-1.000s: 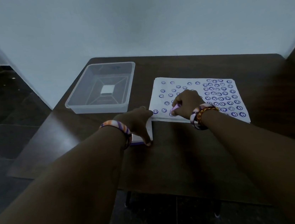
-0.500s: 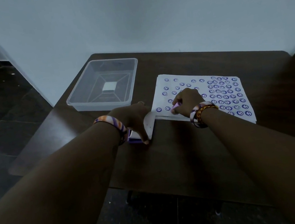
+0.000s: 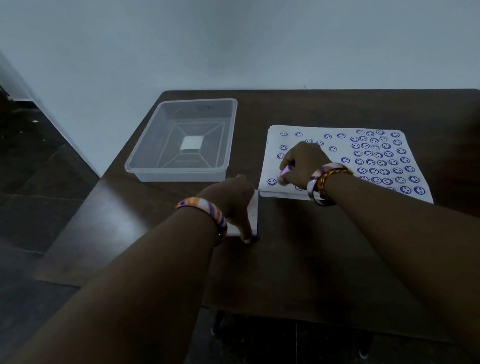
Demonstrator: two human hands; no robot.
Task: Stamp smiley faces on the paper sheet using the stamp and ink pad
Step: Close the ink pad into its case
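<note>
A white paper sheet (image 3: 341,151) covered with several blue smiley prints lies on the dark table, densest on its right half. My right hand (image 3: 303,165) rests on the sheet's left part, closed around a small lilac stamp (image 3: 286,172) pressed down on the paper. My left hand (image 3: 230,201) lies over the white ink pad (image 3: 253,210) just left of the sheet's near corner, fingers gripping its edges. Most of the pad is hidden under that hand.
A clear plastic tub (image 3: 182,142) with a white square inside stands at the table's back left. The dark wooden table (image 3: 303,264) ends close to my body; a pale wall rises behind it. Dark floor lies to the left.
My right hand with the stamp has shifted slightly farther up the sheet's left part. The left hand stays on the ink pad. The view has tilted a little.
</note>
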